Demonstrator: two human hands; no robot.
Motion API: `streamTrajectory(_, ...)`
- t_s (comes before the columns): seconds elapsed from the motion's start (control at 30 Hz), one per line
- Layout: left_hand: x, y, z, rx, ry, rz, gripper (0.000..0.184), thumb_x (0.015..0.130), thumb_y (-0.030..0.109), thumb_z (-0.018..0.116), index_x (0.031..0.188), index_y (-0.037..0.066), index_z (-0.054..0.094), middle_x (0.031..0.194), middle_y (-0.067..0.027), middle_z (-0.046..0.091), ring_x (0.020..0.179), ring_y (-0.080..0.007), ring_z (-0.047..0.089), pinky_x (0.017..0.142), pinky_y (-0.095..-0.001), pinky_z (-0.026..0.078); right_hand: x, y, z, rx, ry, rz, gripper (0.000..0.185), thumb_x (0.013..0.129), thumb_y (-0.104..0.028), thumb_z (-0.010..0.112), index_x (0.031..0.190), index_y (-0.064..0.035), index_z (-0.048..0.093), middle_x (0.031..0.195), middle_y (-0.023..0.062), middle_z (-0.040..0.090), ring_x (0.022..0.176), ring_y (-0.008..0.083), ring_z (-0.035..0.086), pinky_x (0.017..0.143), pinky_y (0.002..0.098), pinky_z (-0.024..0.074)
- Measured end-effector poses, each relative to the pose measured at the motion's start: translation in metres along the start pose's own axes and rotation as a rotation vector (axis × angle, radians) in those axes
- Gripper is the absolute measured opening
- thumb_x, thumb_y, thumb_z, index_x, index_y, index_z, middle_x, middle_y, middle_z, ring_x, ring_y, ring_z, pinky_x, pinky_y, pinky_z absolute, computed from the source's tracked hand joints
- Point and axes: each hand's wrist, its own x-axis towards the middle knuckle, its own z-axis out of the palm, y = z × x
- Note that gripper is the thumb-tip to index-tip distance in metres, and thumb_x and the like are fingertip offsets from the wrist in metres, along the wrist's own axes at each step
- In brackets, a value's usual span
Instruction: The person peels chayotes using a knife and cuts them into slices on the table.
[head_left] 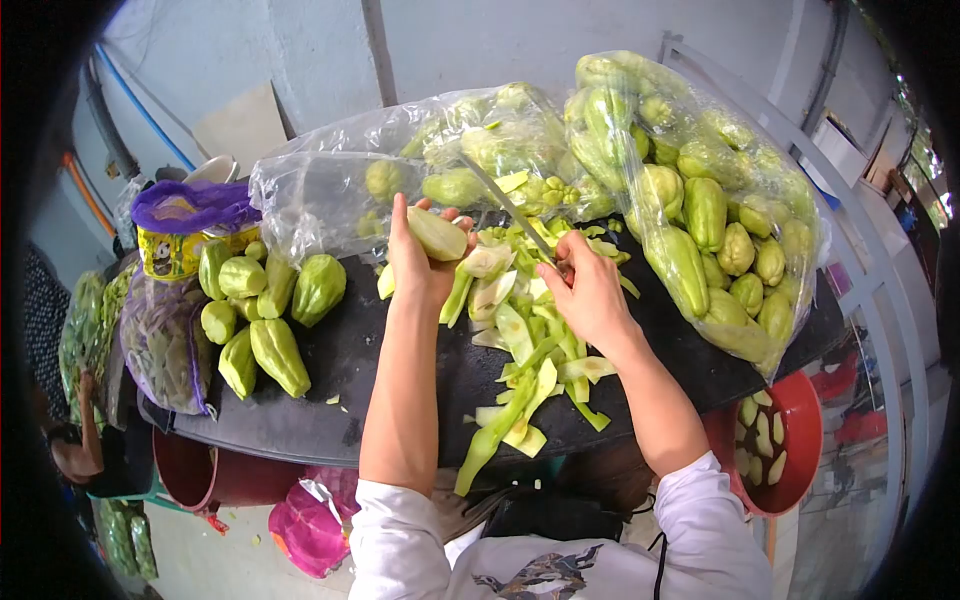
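Note:
My left hand [425,255] is wrapped round a peeled, pale chayote [437,236] above the black table [300,425]. A knife [510,208] is gripped in my right hand [585,290], its long blade slanting up and to the left, apart from the chayote. Between and below my hands lies a heap of green peelings and pale cut pieces [520,330], some hanging over the table's front edge. Whole unpeeled chayotes [278,357] sit in a group left of my left arm.
A clear bag of chayotes [735,250] stands at the right, another clear bag [320,190] lies behind my hands. A purple net bag [170,345] is at the left. Cut pieces lie in a red bucket [800,440] below right. Another person's arm [85,440] shows far left.

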Motion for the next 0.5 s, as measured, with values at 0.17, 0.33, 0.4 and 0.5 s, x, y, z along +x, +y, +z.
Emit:
streamTrajectory(0.17,-0.007,0.0,0.003,-0.086,-0.16,-0.08,0.051,0.1,0.05,0.041,0.127,0.008,0.045,0.111,-0.0213,0.056,0.097,-0.0343,0.058,0.078,-0.0461,0.05,0.001,0.002,0.001,0.022,-0.01,-0.012,0.02,0.091,-0.014,0.064,0.095,0.001,0.052,0.074,0.0211,0.065,0.071,0.0382,0.067,0.064,0.0466,0.0492)
streamTrajectory(0.33,-0.015,0.003,0.003,0.049,-0.425,-0.047,0.055,0.099,0.047,0.046,0.133,0.004,0.045,0.109,-0.0196,0.06,0.09,-0.0279,0.062,0.075,-0.0384,0.052,0.001,0.013,0.009,0.236,0.002,-0.051,0.02,0.096,-0.017,0.06,0.097,0.0012,0.052,0.07,0.0177,0.065,0.063,0.0333,0.067,0.06,0.0433,0.0489)
streamTrajectory(0.4,-0.023,0.005,0.006,0.418,-0.509,0.156,0.063,0.091,0.044,0.061,0.132,-0.001,0.047,0.105,-0.016,0.064,0.088,-0.0231,0.065,0.074,-0.034,0.053,0.0,0.01,0.002,0.388,-0.092,0.104,0.02,0.099,-0.02,0.058,0.1,-0.0005,0.054,0.064,0.0091,0.062,0.053,0.0193,0.061,0.05,0.0347,0.0458)
streamTrajectory(0.5,-0.031,0.008,0.008,0.641,-0.636,0.233,0.069,0.08,0.039,0.074,0.129,-0.005,0.052,0.106,-0.0145,0.067,0.09,-0.0225,0.066,0.076,-0.0344,0.054,0.0,0.008,-0.01,0.648,-0.234,0.175,0.022,0.099,-0.025,0.058,0.103,-0.0033,0.057,0.062,0.0001,0.057,0.049,0.0072,0.051,0.045,0.0258,0.0397)
